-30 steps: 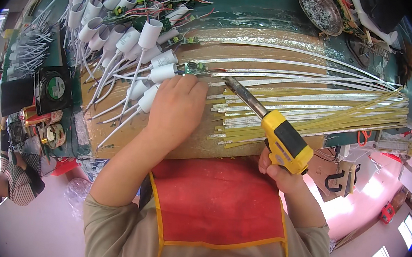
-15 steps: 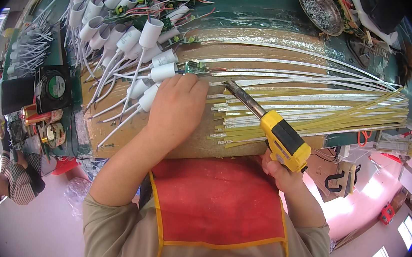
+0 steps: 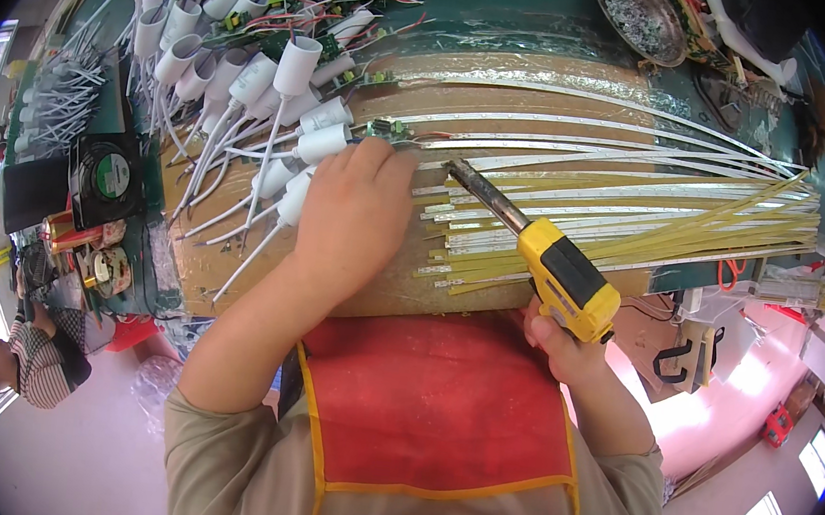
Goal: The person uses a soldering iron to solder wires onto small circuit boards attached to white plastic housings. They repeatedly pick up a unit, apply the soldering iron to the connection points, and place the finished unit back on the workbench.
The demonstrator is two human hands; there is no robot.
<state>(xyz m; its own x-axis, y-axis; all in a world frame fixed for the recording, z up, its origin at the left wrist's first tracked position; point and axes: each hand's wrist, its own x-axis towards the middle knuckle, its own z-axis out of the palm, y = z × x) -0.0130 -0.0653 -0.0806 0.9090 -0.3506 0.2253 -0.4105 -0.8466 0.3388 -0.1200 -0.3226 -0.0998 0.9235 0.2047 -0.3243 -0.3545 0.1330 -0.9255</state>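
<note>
My right hand is closed around the grip of a yellow and black soldering gun. Its metal barrel points up and left, the dark tip close to the ends of the LED strips. Over the cardboard, my left hand has its fingers curled down, and what they pinch is hidden beneath them. Just beyond its fingertips lies a small green circuit board. A white plastic lamp socket with a cable touches or nearly touches the hand's left side, and another socket lies below it.
Many white sockets with cables and wired green boards are heaped at the far left. A small black fan stands at the left edge. A round metal dish is at the far right. Another person sits at lower left.
The soldering gun has shifted slightly left. The cable end of the lower socket beside my left hand has swung a little right. My left hand stays almost in place.
</note>
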